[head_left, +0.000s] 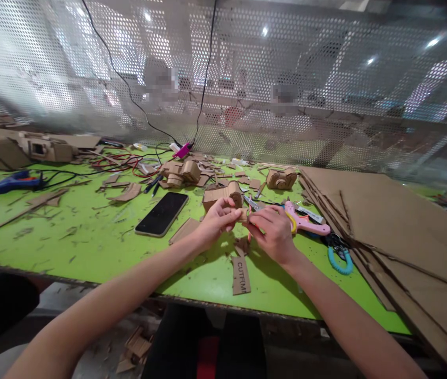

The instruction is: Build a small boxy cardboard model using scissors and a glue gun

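Well, taking my clock from the small cardboard piece [243, 215] between my fingers, the blue glue gun [14, 182] lies far out at nine o'clock, probably parked there to be out of my arms' way. Nearer, also at nine, the phone [162, 213] lies flat, perhaps put where I can glance down at it. At ten, a cardboard camera model [180, 172] sits among scraps, seemingly set back to give my arms room on the green table [105, 247]. A cardboard box [221, 195] stands just beyond my left hand [221, 220], within easy reach.

That hand comes in from seven o'clock, its fingers curled, thumb and forefinger pinching the piece's left end. Towards six lies a printed strip [241, 276]. My right hand [273, 227] comes in from five, knuckles up, fingers bent down around the piece's other end; two hands presumably steady so small a thing better than one. A metal blade [252, 203] shows by those fingers, but I cannot tell whether I grip it.

At one to two, a smaller camera model [281, 180] sits farther back. The pink tool [310, 225] lies at three, likely handy for my right hand, with a turquoise coil [341, 261] at four and cardboard sheets [405, 221] beyond.
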